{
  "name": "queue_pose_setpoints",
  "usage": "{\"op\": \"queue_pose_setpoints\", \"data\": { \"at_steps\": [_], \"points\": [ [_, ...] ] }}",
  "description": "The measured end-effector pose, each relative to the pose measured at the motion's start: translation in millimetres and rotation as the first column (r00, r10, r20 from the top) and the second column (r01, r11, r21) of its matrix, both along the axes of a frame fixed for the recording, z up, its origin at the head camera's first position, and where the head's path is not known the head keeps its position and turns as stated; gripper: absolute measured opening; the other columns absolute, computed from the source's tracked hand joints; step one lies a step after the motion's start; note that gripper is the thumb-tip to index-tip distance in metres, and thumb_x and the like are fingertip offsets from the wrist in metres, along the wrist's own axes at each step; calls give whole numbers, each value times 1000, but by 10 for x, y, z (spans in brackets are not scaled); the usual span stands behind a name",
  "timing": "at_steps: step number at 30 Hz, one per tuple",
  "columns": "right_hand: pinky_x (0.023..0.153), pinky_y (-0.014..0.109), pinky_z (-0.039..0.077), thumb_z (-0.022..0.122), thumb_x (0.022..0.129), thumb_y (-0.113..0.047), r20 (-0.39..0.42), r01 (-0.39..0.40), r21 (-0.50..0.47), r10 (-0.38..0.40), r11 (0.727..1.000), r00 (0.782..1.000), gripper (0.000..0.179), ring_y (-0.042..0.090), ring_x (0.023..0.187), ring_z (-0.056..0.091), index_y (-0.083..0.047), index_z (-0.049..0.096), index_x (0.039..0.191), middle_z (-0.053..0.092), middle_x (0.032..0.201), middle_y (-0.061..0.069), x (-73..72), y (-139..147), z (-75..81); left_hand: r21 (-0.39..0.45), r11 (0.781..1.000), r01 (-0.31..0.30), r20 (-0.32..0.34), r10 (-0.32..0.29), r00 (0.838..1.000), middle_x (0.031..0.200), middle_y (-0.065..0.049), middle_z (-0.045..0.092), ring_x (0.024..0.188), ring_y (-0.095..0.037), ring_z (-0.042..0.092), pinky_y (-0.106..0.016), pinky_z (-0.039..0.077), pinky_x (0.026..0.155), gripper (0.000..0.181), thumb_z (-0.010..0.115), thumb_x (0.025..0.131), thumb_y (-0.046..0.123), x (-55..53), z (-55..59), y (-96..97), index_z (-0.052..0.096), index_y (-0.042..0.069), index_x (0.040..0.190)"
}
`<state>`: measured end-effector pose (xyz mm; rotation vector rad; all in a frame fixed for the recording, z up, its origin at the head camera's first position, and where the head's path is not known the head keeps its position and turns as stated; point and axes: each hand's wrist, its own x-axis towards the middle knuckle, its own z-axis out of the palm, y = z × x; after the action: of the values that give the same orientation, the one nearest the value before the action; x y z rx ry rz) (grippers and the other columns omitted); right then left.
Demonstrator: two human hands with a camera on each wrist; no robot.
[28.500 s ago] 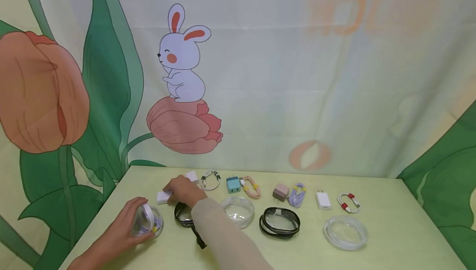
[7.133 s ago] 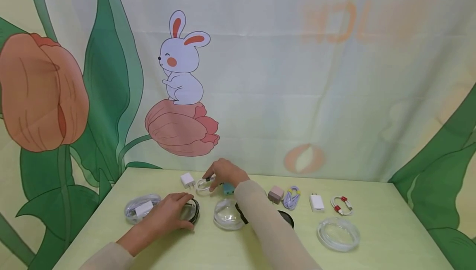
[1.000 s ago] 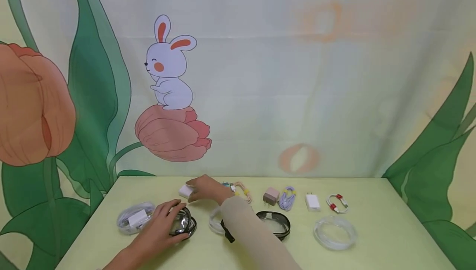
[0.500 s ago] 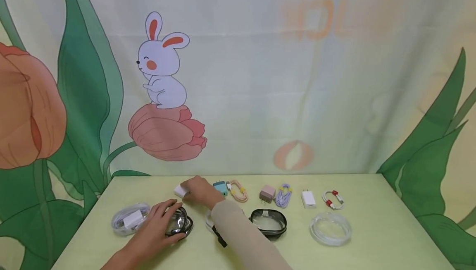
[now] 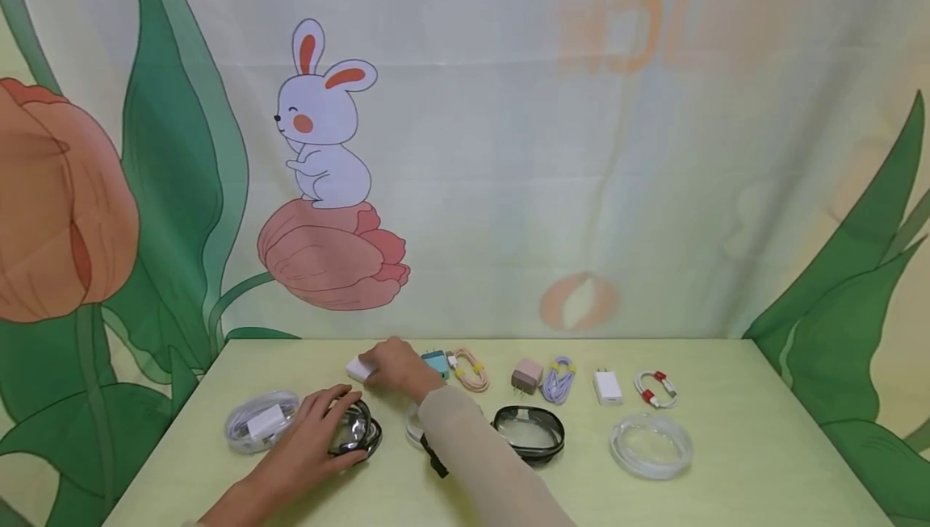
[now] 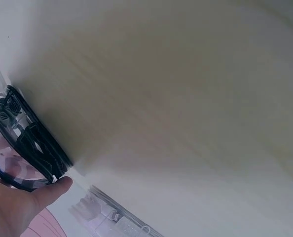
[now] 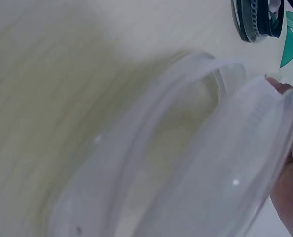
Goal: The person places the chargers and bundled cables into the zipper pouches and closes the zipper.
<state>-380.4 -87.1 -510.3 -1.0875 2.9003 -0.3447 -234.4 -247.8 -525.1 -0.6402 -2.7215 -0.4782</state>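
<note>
Right hand (image 5: 400,367) pinches a white block-shaped charger (image 5: 358,370) at the back left of the pale green table (image 5: 756,462). Left hand (image 5: 308,434) grips a round, clear plastic case with black rim (image 5: 353,428), nearer the person. Beige sleeve (image 5: 487,454) crosses the middle, partly hiding a round, clear-rimmed plastic case (image 5: 414,428). Teal charger (image 5: 436,364) sits just beside the right wrist, pink coiled cable (image 5: 472,372) beyond.
</note>
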Motion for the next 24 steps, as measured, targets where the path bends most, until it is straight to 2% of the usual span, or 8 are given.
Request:
{"op": "queue_pose_setpoints", "data": {
  "at_steps": [6, 10, 17, 24],
  "points": [
    [83, 18, 51, 82, 88, -30, -24, -32, -19, 32, 999, 999, 44, 7, 95, 66, -21, 72, 130, 75, 115, -6, -28, 33, 39, 3, 1000, -5, 5, 5, 1000, 145, -15, 49, 130, -38, 46, -56, 49, 100, 80, 89, 76, 42, 4, 6, -2, 56, 9, 141],
    [84, 17, 51, 82, 88, -32, -1, -25, -46, 25, 999, 1000, 44, 9, 103, 68, -22, 71, 130, 74, 118, -5, -51, 54, 86, -6, 1000, -5, 10, 5, 1000, 145, -16, 49, 130, -39, 46, -57, 48, 100, 80, 89, 76, 43, 3, 18, -6, 56, 8, 141],
    [78, 18, 51, 82, 87, -31, 20, -7, -60, 8, 998, 1000, 44, 10, 96, 68, -22, 72, 129, 75, 117, -4, -80, 103, 192, 1, 1000, -3, 18, 3, 1000, 146, -18, 48, 130, -39, 46, -58, 48, 100, 81, 88, 77, 43, 12, 31, 1, 55, 9, 142],
    [76, 17, 49, 83, 86, -32, -1, -51, -56, 51, 997, 999, 45, 6, 88, 64, -20, 72, 128, 75, 116, -3, -74, 165, 271, 1, 1000, -2, 13, 2, 1000, 145, -16, 48, 131, -39, 45, -57, 48, 100, 80, 89, 77, 42, 2, 15, -12, 55, 8, 141]
  ]
}}
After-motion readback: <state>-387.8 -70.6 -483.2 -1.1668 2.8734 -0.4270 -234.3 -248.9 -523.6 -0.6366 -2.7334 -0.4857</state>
